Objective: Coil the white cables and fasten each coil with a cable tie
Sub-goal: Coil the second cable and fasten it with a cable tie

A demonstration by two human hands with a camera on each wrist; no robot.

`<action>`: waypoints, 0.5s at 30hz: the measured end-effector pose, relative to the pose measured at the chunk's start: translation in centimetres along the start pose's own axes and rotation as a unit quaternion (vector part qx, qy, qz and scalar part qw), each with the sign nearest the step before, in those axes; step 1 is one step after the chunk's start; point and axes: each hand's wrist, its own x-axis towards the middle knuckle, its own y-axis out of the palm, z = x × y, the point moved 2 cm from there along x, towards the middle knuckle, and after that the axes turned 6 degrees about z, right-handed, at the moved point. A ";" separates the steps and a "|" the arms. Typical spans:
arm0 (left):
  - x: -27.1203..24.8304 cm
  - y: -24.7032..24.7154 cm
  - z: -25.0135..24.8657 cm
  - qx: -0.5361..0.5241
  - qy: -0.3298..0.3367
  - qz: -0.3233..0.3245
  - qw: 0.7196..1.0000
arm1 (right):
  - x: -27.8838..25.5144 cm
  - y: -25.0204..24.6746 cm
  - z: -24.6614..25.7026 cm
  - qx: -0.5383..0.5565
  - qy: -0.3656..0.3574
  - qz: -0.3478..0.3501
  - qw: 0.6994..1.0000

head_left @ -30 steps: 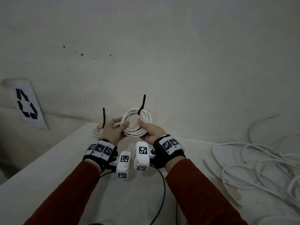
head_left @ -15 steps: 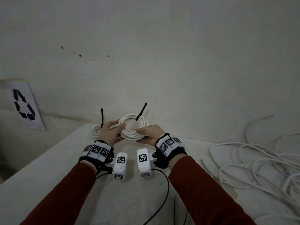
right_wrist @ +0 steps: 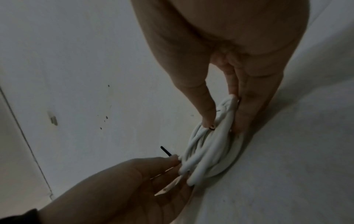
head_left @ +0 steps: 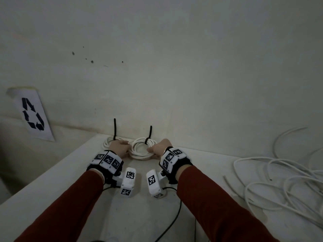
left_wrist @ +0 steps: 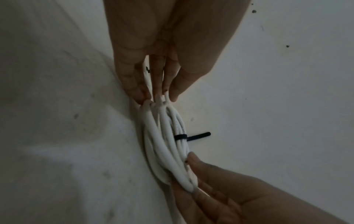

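A white cable coil (head_left: 139,151) bound by a black cable tie (head_left: 150,134) lies flat on the white table (head_left: 70,180) close to the back wall. My left hand (head_left: 120,147) pinches its left rim and my right hand (head_left: 160,147) pinches its right rim. In the left wrist view the left hand (left_wrist: 159,98) meets the coil (left_wrist: 164,144) with nearly straight fingers and thumb, and the tie (left_wrist: 191,137) sticks out sideways. In the right wrist view the right hand (right_wrist: 224,121) has thumb and fingers on either side of the coil (right_wrist: 208,154).
A second tied coil (head_left: 109,142) lies just left of the held one, its tie tail (head_left: 114,127) upright. A loose tangle of white cable (head_left: 279,180) covers the table's right side. A recycling sign (head_left: 32,116) hangs beyond the table's left edge. Black camera leads (head_left: 174,215) run between my arms.
Both hands carried the tied coil from mid-air forward and down onto the table beside the other tied coil. Both hands still hold it.
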 end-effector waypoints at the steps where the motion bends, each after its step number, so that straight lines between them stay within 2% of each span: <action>1: 0.1 -0.4 0.1 0.025 0.000 -0.004 1.000 | 0.1 0.0 0.0 -0.016 -0.003 -0.006 1.000; 5: 0.7 -0.8 0.2 0.078 0.001 -0.026 0.997 | 0.8 0.7 0.0 -0.010 -0.010 -0.003 1.000; 7: 0.2 -1.0 -0.7 0.139 -0.051 -0.028 0.989 | 1.1 0.9 0.0 -0.014 -0.014 -0.005 1.000; 8: -0.2 -1.0 -0.7 0.294 -0.031 -0.033 0.955 | 1.2 1.1 -0.1 -0.022 -0.016 -0.010 1.000; 9: -0.5 -0.9 -1.1 0.402 -0.012 -0.028 0.915 | 1.2 1.3 0.0 -0.026 -0.017 -0.012 0.999; 10: -0.6 -0.8 -1.4 0.438 -0.010 -0.024 0.899 | 1.2 1.6 0.1 -0.019 -0.024 -0.014 0.999; 11: -0.4 -0.9 -1.4 0.430 0.002 -0.019 0.903 | 1.4 1.9 0.2 -0.008 -0.022 -0.011 1.000; 12: -0.2 -1.2 -1.5 0.402 -0.014 -0.014 0.915 | 1.4 1.9 0.2 0.003 -0.022 -0.005 1.000; 13: 0.1 -1.2 -1.6 0.346 -0.025 -0.016 0.938 | 1.6 2.1 0.2 0.012 -0.019 0.002 1.000; 15: 0.2 -1.4 -1.5 0.324 -0.021 -0.038 0.945 | 1.8 1.9 0.1 0.049 -0.014 0.018 0.999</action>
